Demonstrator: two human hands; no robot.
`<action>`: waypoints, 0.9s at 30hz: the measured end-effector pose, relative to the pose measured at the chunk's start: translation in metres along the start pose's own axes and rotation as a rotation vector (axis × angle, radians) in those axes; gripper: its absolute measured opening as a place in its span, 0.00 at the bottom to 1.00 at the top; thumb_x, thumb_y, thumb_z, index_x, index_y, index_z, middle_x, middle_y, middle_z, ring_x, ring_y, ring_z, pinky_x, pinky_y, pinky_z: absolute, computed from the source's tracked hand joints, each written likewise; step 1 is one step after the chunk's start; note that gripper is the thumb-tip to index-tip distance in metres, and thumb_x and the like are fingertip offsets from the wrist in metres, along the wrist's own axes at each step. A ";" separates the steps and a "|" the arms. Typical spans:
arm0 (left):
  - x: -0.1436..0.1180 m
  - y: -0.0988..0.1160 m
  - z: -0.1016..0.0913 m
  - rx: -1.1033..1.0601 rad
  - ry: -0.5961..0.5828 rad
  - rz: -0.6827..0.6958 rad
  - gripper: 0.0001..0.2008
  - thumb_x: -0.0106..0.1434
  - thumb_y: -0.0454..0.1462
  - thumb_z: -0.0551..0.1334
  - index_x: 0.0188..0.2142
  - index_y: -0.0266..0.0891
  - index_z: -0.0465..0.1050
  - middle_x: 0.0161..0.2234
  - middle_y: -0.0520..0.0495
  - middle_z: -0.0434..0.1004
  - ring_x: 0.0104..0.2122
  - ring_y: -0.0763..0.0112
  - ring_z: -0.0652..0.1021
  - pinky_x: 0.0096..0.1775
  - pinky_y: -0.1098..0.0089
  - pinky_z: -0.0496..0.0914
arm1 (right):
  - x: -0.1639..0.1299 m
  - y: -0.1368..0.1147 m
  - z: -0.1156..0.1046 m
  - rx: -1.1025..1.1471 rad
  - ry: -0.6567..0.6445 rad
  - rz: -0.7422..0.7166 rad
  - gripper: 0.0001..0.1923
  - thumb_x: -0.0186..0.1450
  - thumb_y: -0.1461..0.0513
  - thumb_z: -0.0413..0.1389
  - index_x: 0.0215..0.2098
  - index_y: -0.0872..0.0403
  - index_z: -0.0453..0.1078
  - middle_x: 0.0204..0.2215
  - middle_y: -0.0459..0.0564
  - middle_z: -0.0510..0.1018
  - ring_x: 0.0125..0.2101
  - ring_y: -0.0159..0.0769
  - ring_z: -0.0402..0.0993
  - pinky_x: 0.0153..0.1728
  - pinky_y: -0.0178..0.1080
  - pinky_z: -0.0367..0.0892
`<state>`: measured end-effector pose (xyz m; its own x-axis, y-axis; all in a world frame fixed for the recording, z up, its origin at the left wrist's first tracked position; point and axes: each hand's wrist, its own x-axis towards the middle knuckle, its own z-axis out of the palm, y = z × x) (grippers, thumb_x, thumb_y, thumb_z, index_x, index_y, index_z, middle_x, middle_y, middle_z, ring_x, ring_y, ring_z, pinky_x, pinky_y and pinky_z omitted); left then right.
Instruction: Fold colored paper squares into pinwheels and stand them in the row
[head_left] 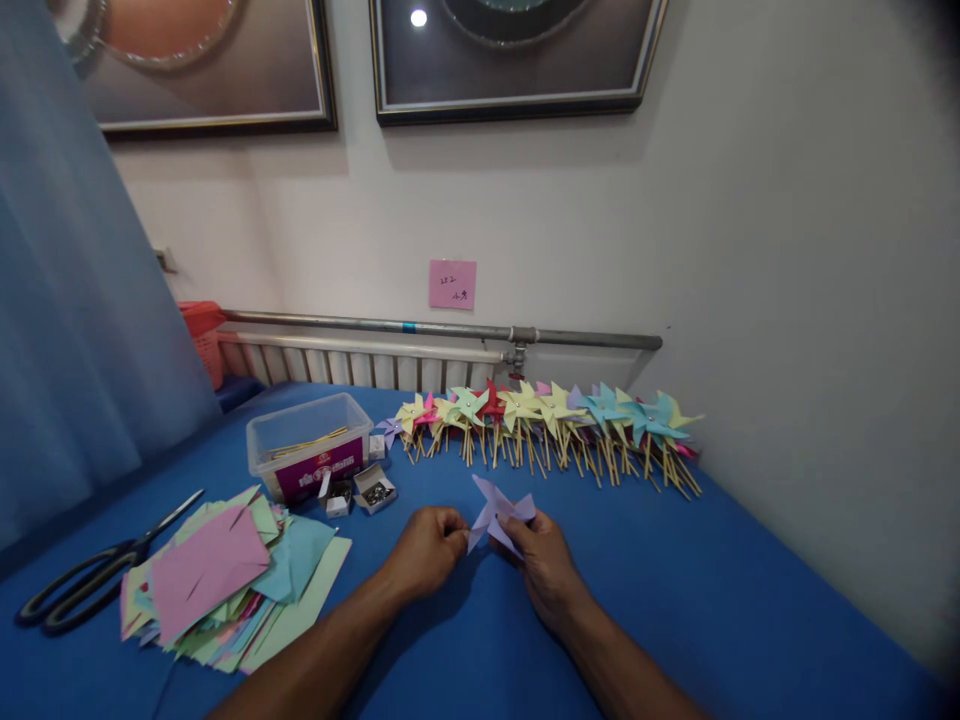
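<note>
Lilac paper pinwheel (499, 517) pinched by left hand (427, 550) and right hand (544, 565), pink wall note (452, 284) unreadable

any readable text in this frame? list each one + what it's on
Pink sticky note on the wall: handwriting, looks like "252" over a second line, too small to be sure.
Purple label on the clear plastic box: white print, too blurred to read.
Small open boxes beside it: no readable print.
The purple paper pinwheel held by left hand and right hand: no text.
</note>
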<state>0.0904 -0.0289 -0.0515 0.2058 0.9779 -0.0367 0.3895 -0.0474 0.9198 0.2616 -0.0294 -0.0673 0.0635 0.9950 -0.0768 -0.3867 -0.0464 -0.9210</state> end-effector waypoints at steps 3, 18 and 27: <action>0.001 -0.001 0.000 0.010 0.002 0.002 0.06 0.55 0.35 0.56 0.25 0.37 0.71 0.19 0.55 0.66 0.21 0.75 0.64 0.23 0.73 0.56 | 0.001 0.001 0.000 -0.017 0.013 -0.008 0.18 0.49 0.55 0.71 0.34 0.56 0.77 0.28 0.47 0.82 0.29 0.39 0.76 0.35 0.39 0.70; 0.001 -0.004 0.001 -0.002 0.007 0.009 0.06 0.56 0.35 0.57 0.25 0.37 0.71 0.20 0.54 0.66 0.20 0.76 0.64 0.23 0.74 0.54 | 0.004 0.005 -0.004 -0.041 -0.017 -0.018 0.16 0.51 0.55 0.68 0.34 0.54 0.76 0.30 0.48 0.83 0.32 0.41 0.78 0.38 0.40 0.70; 0.001 -0.005 0.002 -0.015 -0.004 0.001 0.06 0.56 0.35 0.57 0.25 0.38 0.70 0.19 0.55 0.65 0.20 0.76 0.63 0.23 0.74 0.54 | 0.006 0.007 -0.004 -0.027 -0.019 -0.025 0.16 0.50 0.55 0.69 0.34 0.55 0.76 0.27 0.47 0.82 0.28 0.38 0.76 0.34 0.38 0.69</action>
<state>0.0903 -0.0284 -0.0566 0.2099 0.9770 -0.0376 0.3761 -0.0451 0.9255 0.2627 -0.0238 -0.0761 0.0549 0.9974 -0.0468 -0.3606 -0.0238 -0.9324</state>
